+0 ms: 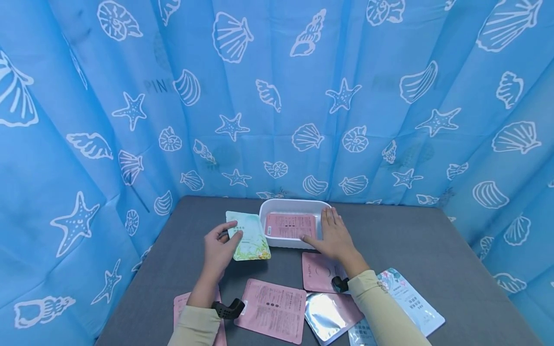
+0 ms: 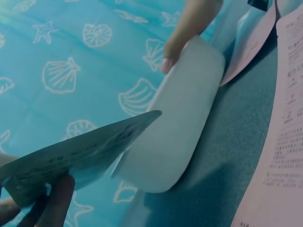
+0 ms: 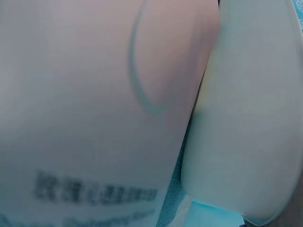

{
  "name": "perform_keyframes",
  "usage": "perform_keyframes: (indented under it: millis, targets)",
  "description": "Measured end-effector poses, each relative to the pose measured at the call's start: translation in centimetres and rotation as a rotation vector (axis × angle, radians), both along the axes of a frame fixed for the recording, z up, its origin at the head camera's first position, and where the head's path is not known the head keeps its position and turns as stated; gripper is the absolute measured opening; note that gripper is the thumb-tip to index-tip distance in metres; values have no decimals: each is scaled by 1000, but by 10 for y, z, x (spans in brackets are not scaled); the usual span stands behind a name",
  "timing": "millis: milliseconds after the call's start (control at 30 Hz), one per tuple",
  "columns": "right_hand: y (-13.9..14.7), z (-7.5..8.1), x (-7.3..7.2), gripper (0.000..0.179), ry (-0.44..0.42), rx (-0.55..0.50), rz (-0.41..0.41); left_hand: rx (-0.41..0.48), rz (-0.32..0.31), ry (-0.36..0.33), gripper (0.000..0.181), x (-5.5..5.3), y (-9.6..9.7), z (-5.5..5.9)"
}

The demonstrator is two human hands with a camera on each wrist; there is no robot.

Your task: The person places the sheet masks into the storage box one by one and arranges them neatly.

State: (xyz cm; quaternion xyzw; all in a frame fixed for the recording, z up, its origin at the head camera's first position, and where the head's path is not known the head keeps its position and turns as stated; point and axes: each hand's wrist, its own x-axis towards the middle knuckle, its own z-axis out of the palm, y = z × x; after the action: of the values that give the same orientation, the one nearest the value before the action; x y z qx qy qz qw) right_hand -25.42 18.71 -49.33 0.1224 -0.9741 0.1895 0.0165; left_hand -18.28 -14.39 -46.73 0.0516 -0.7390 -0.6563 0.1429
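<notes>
My left hand (image 1: 221,246) pinches a pale green sheet mask packet (image 1: 251,242) between thumb and fingers, just left of a white plastic box (image 1: 285,244). In the left wrist view the packet (image 2: 90,146) is tilted and overlaps the box (image 2: 175,118). My right hand (image 1: 333,236) rests on the box's right front corner, fingers straight along the right side and thumb at the front rim. Inside the box lies a pink sheet mask packet (image 1: 291,226), printed side up.
Another pink packet (image 1: 318,273) lies below the right hand. More pink packets (image 1: 272,310) are on the grey table, with a silver and pink one (image 1: 331,312) and a white floral one (image 1: 413,300) near the right sleeve. A blue shell-patterned curtain (image 1: 277,96) hangs behind.
</notes>
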Motion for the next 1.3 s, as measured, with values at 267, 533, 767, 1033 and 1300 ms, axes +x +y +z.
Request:
perform_keyframes:
  millis: [267, 533, 767, 1033, 1300]
  targets:
    - [0, -1, -1, 119, 4, 8, -7, 119, 0, -63, 37, -2, 6, 0]
    - [0, 0, -3, 119, -1, 14, -4, 78, -40, -104, 36, -4, 14, -3]
    - [1, 1, -3, 118, -1, 16, -1, 43, -55, -144, 37, -5, 19, -7]
    - [1, -2, -2, 118, -1, 11, 4, 58, -84, -158, 36, -5, 25, -8]
    - [1, 0, -2, 118, -4, 16, -5, 29, -168, -163, 33, -5, 33, -9]
